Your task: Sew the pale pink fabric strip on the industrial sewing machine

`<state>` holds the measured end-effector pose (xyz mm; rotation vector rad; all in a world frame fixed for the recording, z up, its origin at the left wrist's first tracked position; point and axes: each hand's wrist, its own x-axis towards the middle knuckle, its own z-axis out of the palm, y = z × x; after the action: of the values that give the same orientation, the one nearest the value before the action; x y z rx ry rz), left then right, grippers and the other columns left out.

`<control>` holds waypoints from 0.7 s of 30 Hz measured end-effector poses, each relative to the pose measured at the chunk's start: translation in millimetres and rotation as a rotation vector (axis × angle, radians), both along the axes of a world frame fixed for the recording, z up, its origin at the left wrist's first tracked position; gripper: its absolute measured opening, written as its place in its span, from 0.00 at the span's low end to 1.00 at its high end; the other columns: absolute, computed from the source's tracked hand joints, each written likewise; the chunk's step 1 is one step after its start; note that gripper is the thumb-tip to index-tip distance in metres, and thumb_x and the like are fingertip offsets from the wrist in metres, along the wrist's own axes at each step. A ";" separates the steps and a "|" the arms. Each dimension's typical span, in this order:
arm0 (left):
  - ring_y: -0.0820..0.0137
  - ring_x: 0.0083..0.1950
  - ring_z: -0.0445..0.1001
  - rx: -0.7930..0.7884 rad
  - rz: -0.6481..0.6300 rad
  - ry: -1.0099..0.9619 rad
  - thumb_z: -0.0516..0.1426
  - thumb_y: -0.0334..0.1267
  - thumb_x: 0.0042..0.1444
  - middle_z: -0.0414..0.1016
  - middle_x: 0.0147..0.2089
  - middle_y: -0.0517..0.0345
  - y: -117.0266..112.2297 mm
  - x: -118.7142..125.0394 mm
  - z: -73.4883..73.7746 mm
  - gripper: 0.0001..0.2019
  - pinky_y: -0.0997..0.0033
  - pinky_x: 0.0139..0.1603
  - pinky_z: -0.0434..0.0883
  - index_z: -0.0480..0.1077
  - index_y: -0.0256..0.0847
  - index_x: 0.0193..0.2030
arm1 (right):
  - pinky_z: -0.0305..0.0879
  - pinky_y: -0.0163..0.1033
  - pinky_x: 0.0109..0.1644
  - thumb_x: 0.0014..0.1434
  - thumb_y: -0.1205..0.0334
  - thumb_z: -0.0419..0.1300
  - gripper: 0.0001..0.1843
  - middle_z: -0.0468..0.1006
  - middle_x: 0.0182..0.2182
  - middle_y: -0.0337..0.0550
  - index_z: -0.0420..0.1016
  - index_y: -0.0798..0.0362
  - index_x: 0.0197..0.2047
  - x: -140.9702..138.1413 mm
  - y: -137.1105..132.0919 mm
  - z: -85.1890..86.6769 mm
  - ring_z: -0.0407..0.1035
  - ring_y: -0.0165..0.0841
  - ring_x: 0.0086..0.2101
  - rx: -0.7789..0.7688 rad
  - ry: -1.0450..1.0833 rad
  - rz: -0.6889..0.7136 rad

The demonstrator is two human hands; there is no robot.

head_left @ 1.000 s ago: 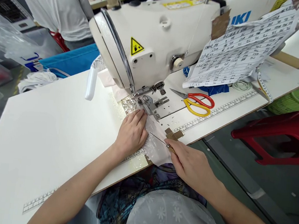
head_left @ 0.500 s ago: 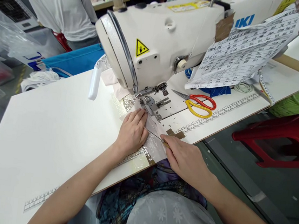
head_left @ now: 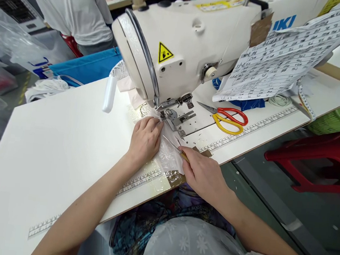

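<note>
Two bare hands are busy at the white table (head_left: 66,145), seen from the head camera, close in front of a sewing machine (head_left: 185,34). Pale cloth (head_left: 169,155) lies on the table, its far end up by the machine's metal foot (head_left: 162,114), its near end close to the table's edge. The left hand (head_left: 145,139) rests palm down on it, fingers close together and slightly bent; from where I stand, I can't tell whether they pinch any of it. The right hand (head_left: 203,171) has its fingers closed round the wooden handle of a thin pointed tool (head_left: 184,156), whose metal shaft slants over the cloth towards the left hand. Red-and-yellow scissors (head_left: 219,116) lie nearby, in front of a handwritten sheet (head_left: 281,62).
</note>
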<state>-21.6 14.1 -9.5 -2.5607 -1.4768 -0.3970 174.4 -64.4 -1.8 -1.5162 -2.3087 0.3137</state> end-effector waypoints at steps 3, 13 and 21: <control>0.53 0.62 0.65 0.012 -0.009 -0.018 0.47 0.27 0.62 0.73 0.58 0.44 -0.6 -1.1 0.3 0.20 0.51 0.60 0.65 0.70 0.33 0.58 | 0.62 0.34 0.29 0.66 0.70 0.49 0.16 0.81 0.40 0.47 0.69 0.58 0.54 -0.4 -2.7 0.1 0.76 0.34 0.33 -0.025 0.043 -0.003; 0.54 0.65 0.65 -0.028 -0.071 -0.050 0.50 0.35 0.64 0.71 0.61 0.41 -23.5 18.7 0.5 0.18 0.51 0.64 0.63 0.69 0.32 0.57 | 0.64 0.34 0.31 0.66 0.69 0.48 0.16 0.81 0.41 0.49 0.69 0.58 0.54 2.6 -5.9 -0.7 0.76 0.36 0.34 -0.029 0.031 0.003; 0.55 0.64 0.65 -0.022 -0.069 -0.018 0.48 0.37 0.67 0.71 0.61 0.42 -26.1 19.7 1.0 0.18 0.52 0.65 0.61 0.70 0.31 0.57 | 0.66 0.36 0.29 0.68 0.65 0.47 0.15 0.82 0.41 0.48 0.71 0.57 0.52 23.5 -12.9 -1.6 0.76 0.36 0.31 0.086 0.148 -0.056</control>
<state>-1.9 -12.0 -8.5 -2.6382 -1.4096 -0.4169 197.9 -77.3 -3.3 -1.4621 -2.1342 0.2976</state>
